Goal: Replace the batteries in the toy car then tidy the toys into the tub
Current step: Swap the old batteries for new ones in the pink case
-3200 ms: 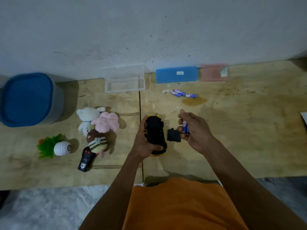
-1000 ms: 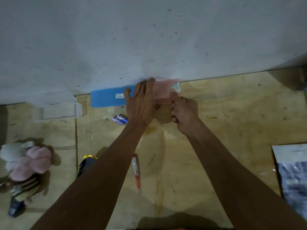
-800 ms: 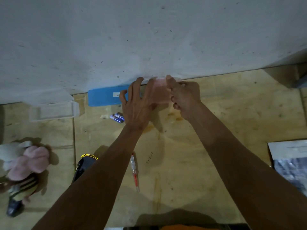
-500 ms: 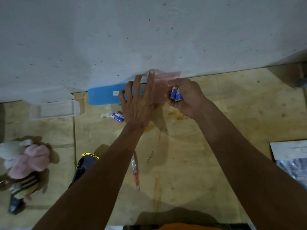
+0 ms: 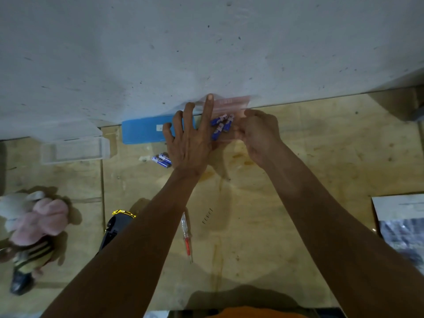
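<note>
Against the wall sits a translucent pink box [image 5: 229, 104] with its lid raised and blurred. Three blue batteries [image 5: 221, 126] lie loose inside it, between my hands. My left hand [image 5: 190, 143] is spread flat at the box's left side, index finger up against the lid. My right hand [image 5: 259, 134] hovers at the box's right side with fingers loosely curled and nothing visible in them. The black and yellow toy car [image 5: 117, 228] lies on the wooden floor, partly hidden by my left forearm. Two more blue batteries [image 5: 163, 159] lie just left of my left hand.
A red-handled screwdriver [image 5: 187, 235] lies between my forearms. A blue box [image 5: 142, 131] and a clear open box [image 5: 73, 150] stand along the wall. Plush toys [image 5: 39, 221] and a black remote [image 5: 19, 281] are at the left. A printed sheet [image 5: 403, 226] lies at the right.
Both hands left the car and reached to the pink box. My right hand held blue batteries half a second ago; they now lie in the box. The lid has come up.
</note>
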Demonstrator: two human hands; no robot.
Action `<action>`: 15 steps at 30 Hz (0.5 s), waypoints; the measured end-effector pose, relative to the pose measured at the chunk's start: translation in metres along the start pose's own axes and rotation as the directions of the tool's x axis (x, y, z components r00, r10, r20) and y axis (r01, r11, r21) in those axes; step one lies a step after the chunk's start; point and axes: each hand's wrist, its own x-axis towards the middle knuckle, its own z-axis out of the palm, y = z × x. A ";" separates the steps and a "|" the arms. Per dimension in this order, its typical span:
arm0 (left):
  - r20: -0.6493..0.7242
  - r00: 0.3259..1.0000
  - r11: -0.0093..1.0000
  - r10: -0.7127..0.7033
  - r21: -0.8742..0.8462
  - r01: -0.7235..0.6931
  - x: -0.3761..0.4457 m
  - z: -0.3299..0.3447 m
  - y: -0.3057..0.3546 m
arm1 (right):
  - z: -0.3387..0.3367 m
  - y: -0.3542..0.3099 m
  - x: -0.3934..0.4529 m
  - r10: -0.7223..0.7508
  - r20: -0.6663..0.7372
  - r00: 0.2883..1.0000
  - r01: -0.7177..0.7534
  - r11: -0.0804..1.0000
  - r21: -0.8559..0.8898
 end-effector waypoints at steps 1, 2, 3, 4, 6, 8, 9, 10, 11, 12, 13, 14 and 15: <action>0.014 1.000 1.000 0.002 -0.003 -0.002 0.000 -0.001 0.000 | -0.004 0.001 0.000 -0.108 -0.036 0.993 0.103 0.985 -0.137; 0.022 1.000 1.000 0.004 -0.010 -0.004 0.000 -0.002 0.001 | -0.009 0.001 -0.002 -0.240 -0.058 0.969 0.216 0.936 -0.276; 0.023 1.000 1.000 0.005 -0.018 -0.005 0.000 -0.002 0.001 | -0.013 0.001 -0.005 -0.388 -0.044 0.921 0.343 0.859 -0.380; 0.013 1.000 1.000 0.005 -0.030 -0.005 -0.001 -0.002 0.001 | -0.018 0.001 -0.007 -0.528 0.009 0.849 0.479 0.764 -0.431; -0.029 1.000 0.997 0.002 -0.081 -0.005 -0.001 -0.001 0.001 | -0.027 0.004 -0.004 -0.711 0.165 0.683 0.690 0.555 -0.465; -0.068 0.997 0.987 0.024 -0.157 -0.035 -0.003 0.000 0.000 | -0.036 0.008 0.005 -0.742 0.335 0.581 0.768 0.363 -0.527; -0.088 0.995 0.980 0.047 -0.190 -0.063 -0.004 0.001 -0.001 | -0.039 0.011 0.010 -0.722 0.402 0.563 0.776 0.295 -0.557; -0.100 0.993 0.973 0.070 -0.213 -0.090 -0.005 0.002 -0.002 | -0.042 0.015 0.015 -0.702 0.457 0.546 0.783 0.235 -0.575; -0.099 0.991 0.969 0.086 -0.222 -0.107 -0.006 0.004 -0.002 | -0.044 0.017 0.018 -0.690 0.503 0.521 0.797 0.183 -0.575; -0.086 0.991 0.969 0.098 -0.219 -0.115 -0.006 0.005 -0.003 | -0.046 0.020 0.020 -0.678 0.544 0.496 0.811 0.136 -0.570; -0.071 0.992 0.970 0.107 -0.213 -0.120 -0.007 0.007 -0.004 | -0.048 0.024 0.021 -0.664 0.579 0.473 0.819 0.090 -0.567; -0.062 0.991 0.969 0.115 -0.214 -0.126 -0.007 0.009 -0.004 | -0.050 0.027 0.022 -0.652 0.602 0.460 0.819 0.051 -0.571; -0.060 0.991 0.965 0.123 -0.225 -0.133 -0.008 0.011 -0.004 | -0.051 0.031 0.023 -0.641 0.615 0.460 0.812 0.023 -0.583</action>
